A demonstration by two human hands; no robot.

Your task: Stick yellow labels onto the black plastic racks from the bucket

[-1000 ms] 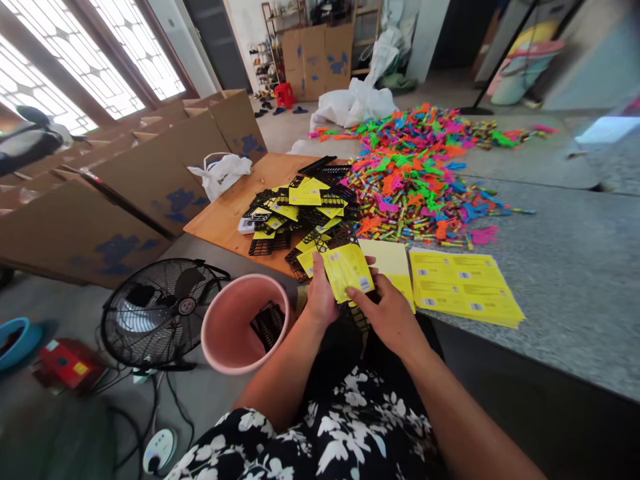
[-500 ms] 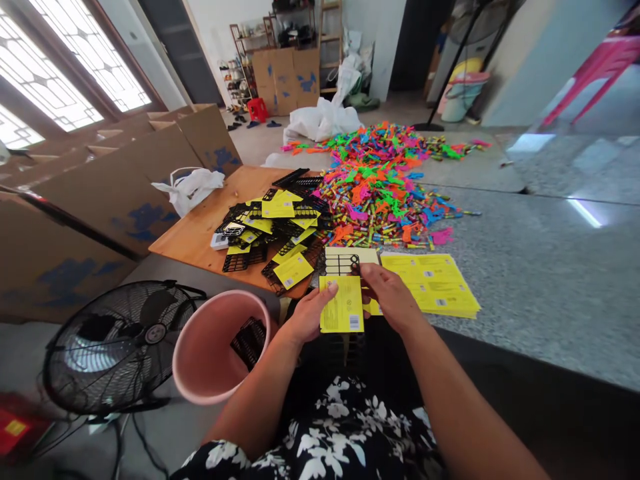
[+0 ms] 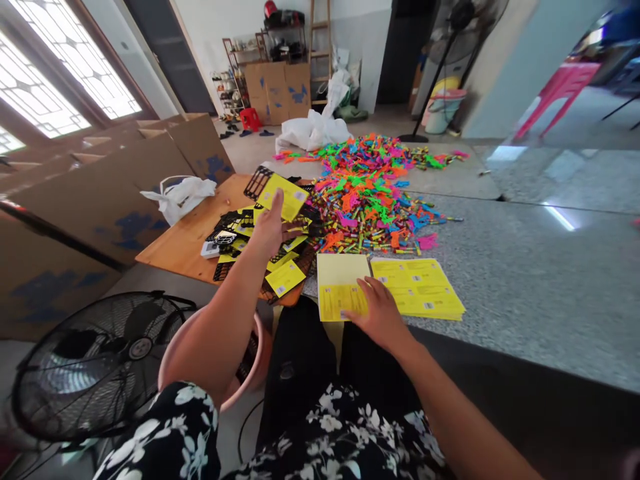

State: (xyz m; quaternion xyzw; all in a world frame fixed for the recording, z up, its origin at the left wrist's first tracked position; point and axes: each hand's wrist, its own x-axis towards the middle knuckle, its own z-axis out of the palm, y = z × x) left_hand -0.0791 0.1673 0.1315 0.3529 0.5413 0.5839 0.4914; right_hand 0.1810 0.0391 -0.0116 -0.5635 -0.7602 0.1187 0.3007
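Note:
My left hand (image 3: 270, 230) grips a black plastic grid frame (image 3: 257, 185) that has a yellow printed label (image 3: 284, 196) on it. It is held over a heap of similar black frames with yellow labels (image 3: 285, 278) on the wooden board, its thumb on top of the label. My right hand (image 3: 380, 310) rests with fingers apart on a sheet of yellow labels (image 3: 330, 301), whose upper part is bare pale backing (image 3: 343, 269). Beside it lies a stack of full yellow label sheets (image 3: 425, 287).
A large pile of colourful plastic toy pieces (image 3: 370, 200) spreads behind the sheets on the grey stone surface. A pink bucket (image 3: 173, 333) and a black fan (image 3: 100, 360) stand at the left. Cardboard boxes (image 3: 140, 173) and a white plastic bag (image 3: 183, 197) lie beyond the wooden board (image 3: 175, 250).
My left hand has carried the labelled frame from above my lap up and left over the heap. My right hand has left the frame and come down onto the label sheet.

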